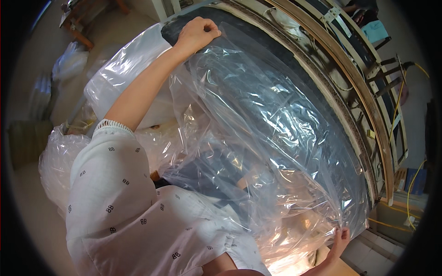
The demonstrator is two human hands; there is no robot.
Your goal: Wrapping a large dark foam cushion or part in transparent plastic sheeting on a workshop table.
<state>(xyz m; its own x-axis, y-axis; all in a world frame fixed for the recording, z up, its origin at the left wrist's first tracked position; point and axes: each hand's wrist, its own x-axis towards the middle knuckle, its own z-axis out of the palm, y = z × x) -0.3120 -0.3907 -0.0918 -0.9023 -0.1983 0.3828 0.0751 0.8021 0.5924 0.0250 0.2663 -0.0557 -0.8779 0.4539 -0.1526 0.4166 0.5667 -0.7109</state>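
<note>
A wide sheet of clear plastic film (pixel 285 124) lies wrinkled and shiny over a dark work surface (pixel 172 30). It hangs down over its near side, in front of my body. My left arm reaches far across to the upper left corner, where my left hand (pixel 198 36) is closed, its fingertips pinched at the film's far edge. At the lower right, my right hand (pixel 340 240) pinches the film near the other end of the surface. Between the two hands the film is stretched out in long folds. The fingers of my right hand are partly hidden.
A long frame with a curved-looking wooden rail (pixel 363 92) runs along the far side, with metal brackets. A yellow cord (pixel 409 198) hangs at the right. More bunched clear plastic (pixel 55 161) sits at my left. A wooden stand (pixel 83 37) is at the upper left.
</note>
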